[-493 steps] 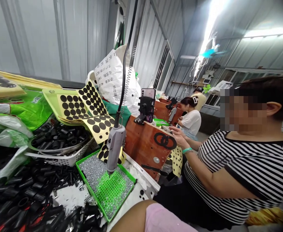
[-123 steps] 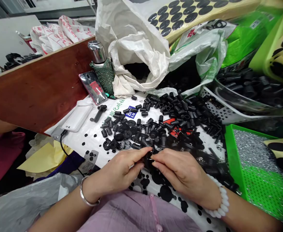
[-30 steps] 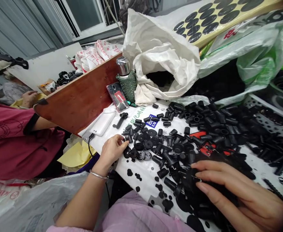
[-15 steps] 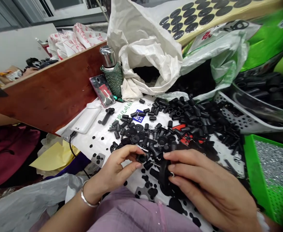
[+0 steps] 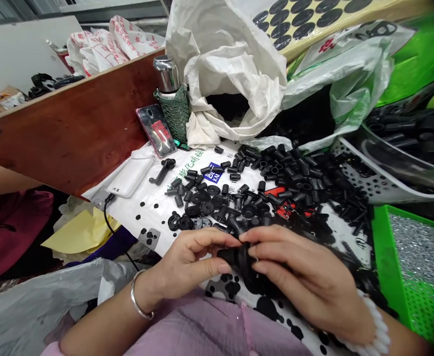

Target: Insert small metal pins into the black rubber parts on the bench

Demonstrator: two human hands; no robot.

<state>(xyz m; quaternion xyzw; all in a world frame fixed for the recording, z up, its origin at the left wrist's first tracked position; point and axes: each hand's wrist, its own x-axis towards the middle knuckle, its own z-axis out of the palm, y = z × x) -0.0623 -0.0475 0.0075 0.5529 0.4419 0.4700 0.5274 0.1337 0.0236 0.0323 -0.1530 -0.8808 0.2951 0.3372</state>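
My left hand pinches a small black plastic sleeve between thumb and fingers. Against it sits a round black plastic wheel, its rim gripped by the fingertips of my right hand. Sleeve and wheel meet between the two hands; how they fit together is hidden by my fingers. Just beyond lie black ribbed discs and many short black tubes, heaped on the white sheet. A black crank-shaped piece rests apart on the left.
To the right stand a green basket of small metal pins and a perforated white basket. Behind are an open white sack, a flask, a leaning phone and a power bank. A brown board edges the left, another person's arm beyond.
My hands have come together. The black sleeve in my left hand has moved right, up against the wheel in my right hand. The camera view has shifted slightly.
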